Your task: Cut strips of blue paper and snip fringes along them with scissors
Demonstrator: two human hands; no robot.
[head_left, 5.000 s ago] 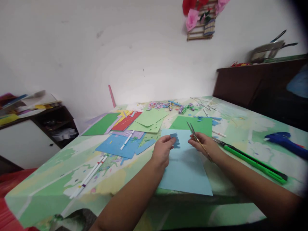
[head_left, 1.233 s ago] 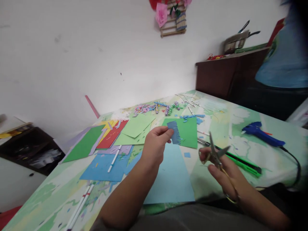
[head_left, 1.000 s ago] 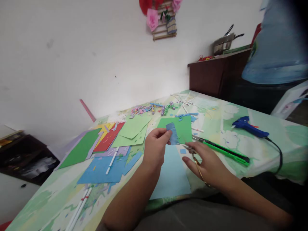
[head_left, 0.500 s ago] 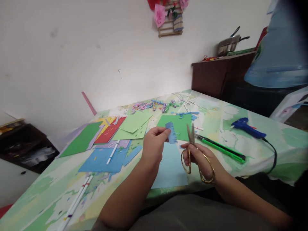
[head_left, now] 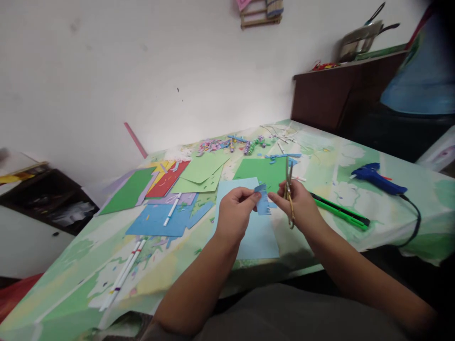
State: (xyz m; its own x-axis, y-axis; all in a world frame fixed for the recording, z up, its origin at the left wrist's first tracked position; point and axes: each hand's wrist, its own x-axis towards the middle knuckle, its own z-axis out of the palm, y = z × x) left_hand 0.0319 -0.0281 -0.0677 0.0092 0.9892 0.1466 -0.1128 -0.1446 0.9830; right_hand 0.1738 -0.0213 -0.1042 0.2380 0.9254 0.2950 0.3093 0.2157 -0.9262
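Between the thumb and fingers of my left hand (head_left: 237, 210) is a small blue paper strip (head_left: 263, 202) with a row of fringe cuts along its right edge. My right hand (head_left: 300, 201) grips a pair of gold-handled scissors (head_left: 289, 189), blades pointing up and away from the strip. My right thumb and a finger reach toward the strip, with a small gap between. Below both hands lies a light blue sheet (head_left: 261, 244), and behind them a green sheet (head_left: 265, 169).
A green utility knife (head_left: 341, 211) and a blue glue gun (head_left: 378, 179) with its cord lie on the right. Left are coloured sheets, including a blue sheet (head_left: 152, 219), and white markers (head_left: 124, 272). Curled paper pieces (head_left: 213, 144) lie along the back.
The scissors have turned in my right hand, from handles spread toward me to nearly edge-on. My right hand has come closer to the blue paper strip. The camera view has tilted down.
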